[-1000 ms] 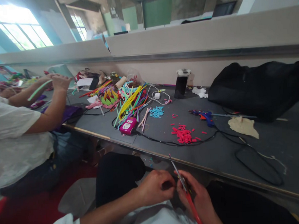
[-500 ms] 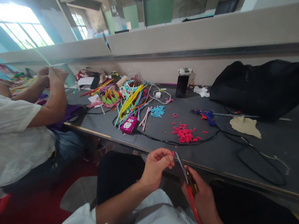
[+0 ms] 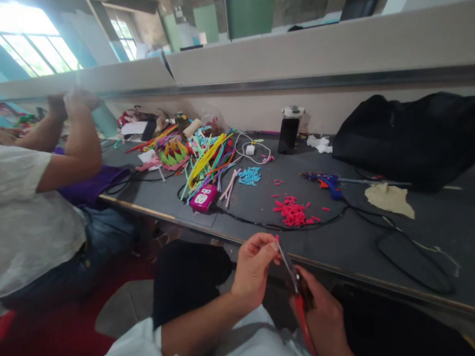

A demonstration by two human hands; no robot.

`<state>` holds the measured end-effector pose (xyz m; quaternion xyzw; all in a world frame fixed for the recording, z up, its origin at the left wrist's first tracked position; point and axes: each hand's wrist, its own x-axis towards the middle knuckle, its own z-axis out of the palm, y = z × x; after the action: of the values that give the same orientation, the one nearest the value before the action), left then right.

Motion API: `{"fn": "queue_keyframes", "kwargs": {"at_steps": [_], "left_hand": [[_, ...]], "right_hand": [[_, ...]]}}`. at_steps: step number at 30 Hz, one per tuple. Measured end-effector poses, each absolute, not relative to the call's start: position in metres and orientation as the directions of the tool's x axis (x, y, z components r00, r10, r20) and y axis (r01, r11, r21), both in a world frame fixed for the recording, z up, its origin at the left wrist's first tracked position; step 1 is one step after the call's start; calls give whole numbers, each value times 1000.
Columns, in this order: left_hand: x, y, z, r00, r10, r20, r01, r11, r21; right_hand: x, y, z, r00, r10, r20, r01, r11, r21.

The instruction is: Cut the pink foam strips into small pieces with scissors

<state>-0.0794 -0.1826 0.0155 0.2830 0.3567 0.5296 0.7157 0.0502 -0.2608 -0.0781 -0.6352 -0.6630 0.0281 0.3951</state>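
Between the thumb and fingers of my left hand (image 3: 254, 269) is a small pink-red strip (image 3: 277, 238), most of it hidden by the fingertips. My right hand (image 3: 322, 313) grips scissors (image 3: 300, 309) with red handles, their blades pointing up and reaching the strip at my left fingertips. Both hands are above my lap, at the table's front edge. Just beyond them on the dark table lies a pile of short pink-red pieces (image 3: 292, 212). A smaller pile of blue pieces (image 3: 249, 175) sits further back to the left.
A blue glue gun (image 3: 329, 184) and its black cable lie right of the pink pieces. Colourful fuzzy stems (image 3: 210, 161) and a magenta box (image 3: 203, 198) are to the left. A black bag (image 3: 413, 138) and a bottle (image 3: 290, 131) stand behind. Another person (image 3: 24, 209) sits at left.
My left hand has shifted slightly right and the scissor blades now meet the pink-red strip. The other person's raised hands have moved up and left.
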Motion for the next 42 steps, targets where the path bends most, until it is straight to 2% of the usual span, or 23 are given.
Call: {"fn": "queue_keyframes", "kwargs": {"at_steps": [12,24,27,36,39,42], "left_hand": [[-80,-184,15,154,970,-189,-549,243,800],[-80,-186,12,138,975,-177,-538,224,812],[-82,-186,10,139,976,-165,-535,214,817],[-102,-180,9,178,976,-124,-522,201,829],[-108,-174,10,217,964,-154,-493,245,835],[-111,-172,7,315,927,-205,-514,348,784]], "right_hand": [[53,-262,-78,104,890,444,858,146,-493],[52,-263,-81,79,837,541,847,230,-480],[51,-264,-84,100,846,523,830,220,-513],[43,-262,-87,177,923,343,709,122,-694],[42,-261,-82,180,927,329,681,124,-722],[40,-260,-79,176,933,314,648,131,-751]]}}
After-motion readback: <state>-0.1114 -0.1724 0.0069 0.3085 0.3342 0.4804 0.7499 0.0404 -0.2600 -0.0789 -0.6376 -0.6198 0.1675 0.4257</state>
